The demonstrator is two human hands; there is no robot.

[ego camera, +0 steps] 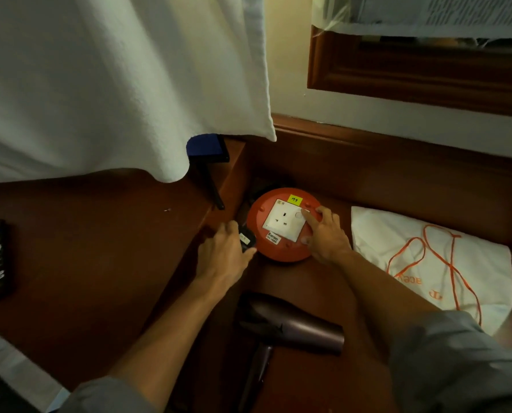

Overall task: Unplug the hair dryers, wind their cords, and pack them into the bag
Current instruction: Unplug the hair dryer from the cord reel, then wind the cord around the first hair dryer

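The left hand (223, 251) pinches a small, rigid black plug (246, 240) beside the orange socket reel (281, 225), which the right hand (323, 234) steadies with spread fingers; nearer, the hard, probably light hair dryer (293, 329) offers its handle, while the soft bag (427, 263) lies rightward.

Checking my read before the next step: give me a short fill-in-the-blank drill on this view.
1. The left hand grips a black ____ beside the orange reel.
2. The right hand rests on the reel's white ____ plate.
3. The hair dryer lies ____ the reel, nearer the camera.
4. The white bag has ____ drawstrings.

Missing: plug; socket; below; orange
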